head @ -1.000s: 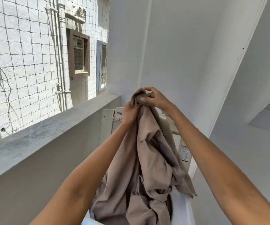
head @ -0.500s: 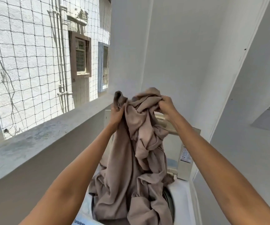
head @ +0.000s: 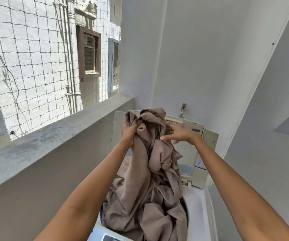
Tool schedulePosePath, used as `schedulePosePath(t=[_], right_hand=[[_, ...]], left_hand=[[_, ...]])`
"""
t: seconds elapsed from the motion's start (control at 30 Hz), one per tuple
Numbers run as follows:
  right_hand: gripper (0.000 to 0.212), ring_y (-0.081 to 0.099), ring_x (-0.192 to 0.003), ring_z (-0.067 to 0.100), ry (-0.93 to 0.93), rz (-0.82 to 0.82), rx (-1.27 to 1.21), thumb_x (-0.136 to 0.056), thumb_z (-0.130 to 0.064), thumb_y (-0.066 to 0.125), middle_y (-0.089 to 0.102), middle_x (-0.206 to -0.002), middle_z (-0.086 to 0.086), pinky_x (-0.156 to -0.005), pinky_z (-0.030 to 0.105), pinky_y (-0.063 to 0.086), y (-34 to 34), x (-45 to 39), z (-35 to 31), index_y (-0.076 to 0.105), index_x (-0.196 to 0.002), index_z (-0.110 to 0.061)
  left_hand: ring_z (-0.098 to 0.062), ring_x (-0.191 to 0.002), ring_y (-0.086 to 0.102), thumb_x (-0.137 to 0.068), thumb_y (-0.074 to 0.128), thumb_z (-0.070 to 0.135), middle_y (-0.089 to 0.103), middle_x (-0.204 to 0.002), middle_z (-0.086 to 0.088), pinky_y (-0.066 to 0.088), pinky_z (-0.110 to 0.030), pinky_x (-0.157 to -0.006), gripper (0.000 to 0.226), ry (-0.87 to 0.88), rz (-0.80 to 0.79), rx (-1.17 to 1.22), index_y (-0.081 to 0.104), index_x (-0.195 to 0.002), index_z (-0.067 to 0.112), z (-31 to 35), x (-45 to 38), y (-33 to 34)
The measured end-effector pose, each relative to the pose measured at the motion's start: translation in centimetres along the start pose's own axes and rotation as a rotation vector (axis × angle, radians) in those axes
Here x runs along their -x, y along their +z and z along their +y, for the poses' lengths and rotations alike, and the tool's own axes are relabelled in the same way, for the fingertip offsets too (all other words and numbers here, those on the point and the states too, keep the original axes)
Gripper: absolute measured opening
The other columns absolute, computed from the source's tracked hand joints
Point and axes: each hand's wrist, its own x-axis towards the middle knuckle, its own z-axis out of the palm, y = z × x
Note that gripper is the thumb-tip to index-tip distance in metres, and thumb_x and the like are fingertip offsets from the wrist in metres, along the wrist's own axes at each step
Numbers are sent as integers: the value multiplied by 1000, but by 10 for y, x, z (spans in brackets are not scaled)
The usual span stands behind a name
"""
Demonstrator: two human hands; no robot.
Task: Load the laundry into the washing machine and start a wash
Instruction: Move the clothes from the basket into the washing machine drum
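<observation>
A large beige cloth (head: 147,192) hangs in a bunch from my hands down into the drum of a white top-loading washing machine (head: 198,202). Its lower folds fill the drum opening. My left hand (head: 129,133) is clenched on the cloth's upper part. My right hand (head: 178,135) is beside the bunch with the fingers spread, touching the cloth but not gripping it. The machine's lid (head: 204,153) stands raised behind the cloth.
A grey concrete parapet (head: 53,140) runs along the left, with a net (head: 36,66) above it and another building beyond. White walls close the back and right. A tap (head: 182,110) sticks out of the wall behind the lid.
Both hands came down with the cloth, and more of it has sunk into the drum. My right hand has let go of the bunch and spread its fingers.
</observation>
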Motion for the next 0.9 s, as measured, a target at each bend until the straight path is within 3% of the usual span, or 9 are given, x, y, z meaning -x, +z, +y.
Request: schedulePosePath(t=[0.07, 0.13, 0.23, 0.3, 0.4, 0.5, 0.63, 0.8, 0.9], right_hand=[[87, 43, -123, 15, 148, -133, 116, -78, -42, 74, 36, -134, -10, -74, 31, 55, 9, 8, 31, 21, -146, -32], [87, 53, -111, 18, 234, -197, 118, -76, -45, 75, 39, -128, -6, -67, 28, 55, 30, 14, 56, 18, -141, -37], [53, 65, -66, 11, 223, -139, 57, -81, -33, 73, 61, -92, 5, -48, 21, 48, 65, 13, 84, 41, -120, -16], [19, 56, -41, 4, 155, 86, 0, -88, -22, 66, 57, -63, 4, -40, 22, 43, 75, 10, 88, 53, -90, -8], [18, 57, -65, 16, 84, 507, 27, -92, -19, 58, 60, -70, 7, -61, 29, 37, 57, 7, 73, 62, -80, -7], [17, 55, -78, 21, -8, 681, -94, -93, -18, 56, 61, -80, 9, -66, 31, 36, 35, 7, 47, 63, -89, -3], [9, 57, -81, 12, -169, 795, -433, -96, -16, 51, 61, -83, -3, -72, 26, 43, 25, 18, 11, 60, -93, -16], [16, 61, -95, 14, -246, 591, -443, -95, -7, 52, 65, -105, 4, -84, 22, 50, 43, 34, -1, 56, -110, -10], [27, 62, -94, 10, -220, 371, -529, -95, 0, 49, 63, -110, 9, -79, 11, 51, 63, 44, 6, 50, -121, -6]], left_hand=[[-29, -116, 59, -88, 66, 13, 65, -116, -14, 46, -37, -103, 30, -84, 15, 51, 61, -117, 6, -12, 2, -3], [-24, -117, 58, -89, 66, 16, 63, -122, -12, 46, -32, -102, 39, -132, -43, 78, 58, -125, 6, -19, 4, -2], [-16, -113, 59, -91, 63, 15, 59, -129, -10, 46, -23, -92, 42, -112, -36, 97, 53, -130, 3, -22, 7, 5], [-12, -103, 58, -89, 64, 17, 60, -128, -10, 44, -18, -84, 47, -58, 41, 34, 49, -132, 4, -22, 7, 9], [-24, -105, 59, -80, 70, 39, 61, -120, -12, 46, -27, -85, 63, -18, 176, -352, 40, -125, 7, -22, 10, 4], [-37, -109, 57, -80, 64, 49, 61, -117, -16, 45, -38, -88, 62, -8, 122, -745, 34, -121, 13, -30, 16, -3], [-26, -117, 54, -88, 61, 44, 54, -130, -11, 44, -38, -100, 56, -65, -127, -457, 36, -128, 14, -48, 35, -7], [-26, -129, 48, -90, 44, 54, 46, -142, -15, 38, -44, -110, 70, -278, -535, -38, 31, -144, 12, -55, 70, 8], [-21, -120, 55, -83, 71, 19, 54, -134, -16, 49, -28, -98, 64, -138, -547, -231, 40, -137, 5, -51, 84, 20]])
